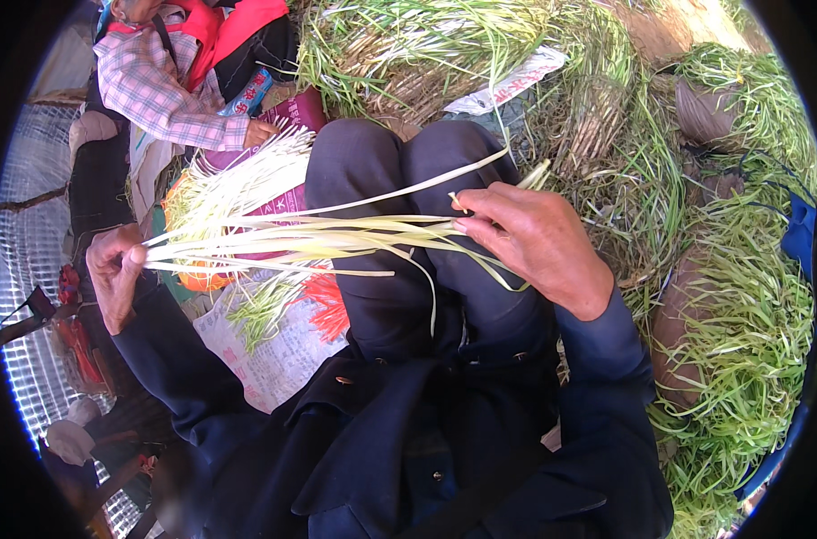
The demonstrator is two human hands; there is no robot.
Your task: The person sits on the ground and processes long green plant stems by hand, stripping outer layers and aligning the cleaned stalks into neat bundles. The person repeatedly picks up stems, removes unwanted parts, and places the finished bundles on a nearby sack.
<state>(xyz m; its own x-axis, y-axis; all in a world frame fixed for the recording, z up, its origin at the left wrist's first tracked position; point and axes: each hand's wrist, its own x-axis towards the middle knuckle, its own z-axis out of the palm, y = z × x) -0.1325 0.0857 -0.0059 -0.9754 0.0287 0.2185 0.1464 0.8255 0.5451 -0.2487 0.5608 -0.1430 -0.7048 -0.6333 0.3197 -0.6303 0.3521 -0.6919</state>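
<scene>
My left hand (pixel 116 273), at the left, pinches the white ends of a thin bunch of pale yellow-green leafy stalks (pixel 300 242). The bunch stretches level across my knees towards my right hand (pixel 533 239). A small pale bit of leaf (pixel 457 201) is between the thumb and fingers of my right hand, and leaf tips hang just below it. A larger pile of white stalks (pixel 246 175) lies on a purple printed sack (pixel 305 111) left of my knees. Near it are shorter green pieces (pixel 263 316) and a bundle of red strips (pixel 327 303).
A co-worker in a plaid sleeve (pixel 172 101) sits at the upper left, one hand at the white pile. Heaps of green stalks (pixel 408 47) lie ahead, and leafy bundles (pixel 752 303) line the right side. A white printed sack (pixel 280 364) lies at my left thigh.
</scene>
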